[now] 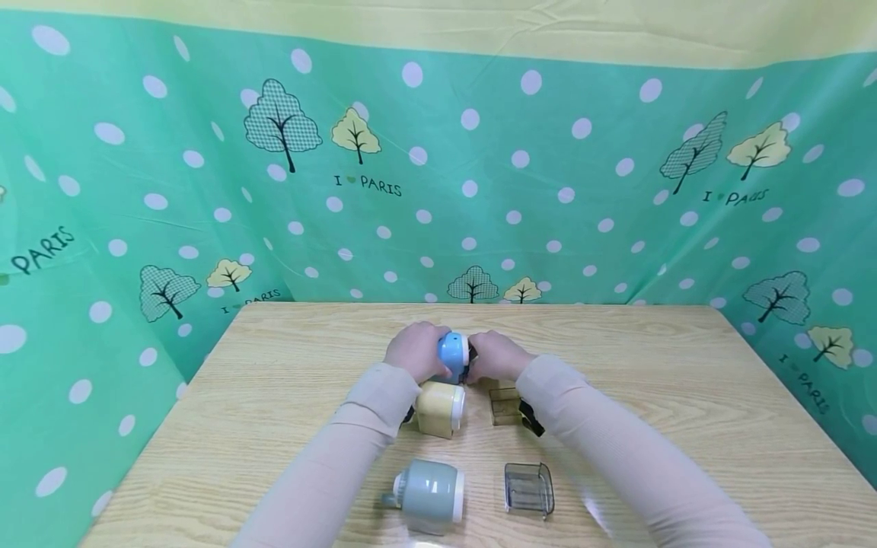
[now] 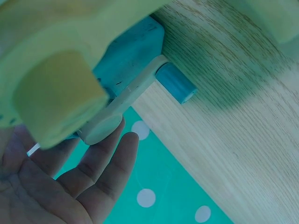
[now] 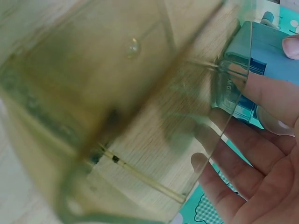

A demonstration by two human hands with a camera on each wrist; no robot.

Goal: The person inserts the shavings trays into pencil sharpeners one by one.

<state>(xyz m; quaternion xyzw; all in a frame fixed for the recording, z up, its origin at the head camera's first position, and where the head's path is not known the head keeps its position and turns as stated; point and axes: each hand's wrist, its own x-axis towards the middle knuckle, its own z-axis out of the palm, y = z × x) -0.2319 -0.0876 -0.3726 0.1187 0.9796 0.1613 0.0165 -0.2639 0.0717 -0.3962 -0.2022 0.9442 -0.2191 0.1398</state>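
Note:
A blue hand-crank pencil sharpener (image 1: 452, 356) lies on its side at the back middle of the table. My left hand (image 1: 416, 352) grips its body from the left, and a fingertip shows on the blue casing in the right wrist view. The pale crank with its blue knob (image 2: 176, 83) sticks out near my left fingers. From the right, my right hand (image 1: 499, 355) holds a see-through shavings drawer (image 3: 231, 88) at the sharpener's open end. That drawer shows partly through another, yellowish drawer (image 3: 140, 93) close to the right wrist camera.
A cream pencil sharpener (image 1: 438, 409) lies just in front of the blue one, beside my left wrist. Its tinted drawer (image 1: 505, 407) rests by my right sleeve. Nearer stand a grey-green sharpener (image 1: 430, 491) and a smoky drawer (image 1: 529, 489). A green curtain (image 1: 466, 167) hangs behind the table.

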